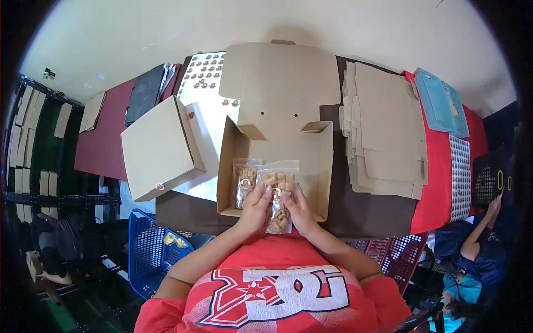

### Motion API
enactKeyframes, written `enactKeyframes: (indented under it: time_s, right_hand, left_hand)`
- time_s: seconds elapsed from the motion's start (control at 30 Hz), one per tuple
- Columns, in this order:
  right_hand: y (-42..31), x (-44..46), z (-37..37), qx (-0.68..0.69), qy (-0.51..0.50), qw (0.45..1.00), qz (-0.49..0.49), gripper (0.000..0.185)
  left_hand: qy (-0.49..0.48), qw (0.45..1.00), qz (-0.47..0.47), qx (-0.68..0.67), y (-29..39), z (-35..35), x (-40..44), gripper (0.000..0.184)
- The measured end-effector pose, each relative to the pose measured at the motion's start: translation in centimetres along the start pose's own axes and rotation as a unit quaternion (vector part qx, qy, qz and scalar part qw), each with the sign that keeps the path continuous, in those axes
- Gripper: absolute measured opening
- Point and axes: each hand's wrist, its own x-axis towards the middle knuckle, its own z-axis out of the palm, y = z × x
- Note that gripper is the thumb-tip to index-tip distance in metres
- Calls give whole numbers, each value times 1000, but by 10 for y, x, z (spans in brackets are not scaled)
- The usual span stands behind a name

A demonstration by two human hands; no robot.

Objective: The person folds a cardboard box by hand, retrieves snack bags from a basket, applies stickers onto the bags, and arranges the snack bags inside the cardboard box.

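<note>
Between my two hands is a clear zip bag [278, 182] filled with small light-brown pieces, a round label on its front. My left hand [257, 208] grips its left side and my right hand [298, 210] its right side, fingers closed on the plastic. The bag is over the front part of an open cardboard box [315, 161], whose lid stands raised at the back. A second, similar bag [245, 176] is inside the box at the left, partly hidden by my left hand and the held bag.
A closed cardboard box [155, 150] sits left on a white sticker sheet [205, 139]. Flat cardboard blanks [388, 127] are stacked at the right, beside a turquoise basket [438, 102]. A blue basket [147, 250] is lower left. Other people are at both sides.
</note>
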Motion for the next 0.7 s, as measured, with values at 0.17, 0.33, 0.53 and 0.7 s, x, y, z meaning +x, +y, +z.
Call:
enactKeyframes:
  time_s: [0.17, 0.33, 0.53, 0.7]
  right_hand:
    - [-6, 0, 0, -30, -29, 999, 24, 36]
    - [-1, 5, -8, -122, -61, 990, 36, 44]
    - [-14, 0, -9, -186, -134, 973, 36, 74]
    - [-14, -2, -13, -152, -152, 972, 96, 100]
  left_hand:
    - [6, 984, -87, -158, 12, 5, -2, 24]
    - [-34, 991, -72, -106, 3, -5, 3, 34]
    - [-63, 991, -105, 46, 16, -8, 3, 36]
    - [-80, 993, -19, 84, 21, -7, 3, 43]
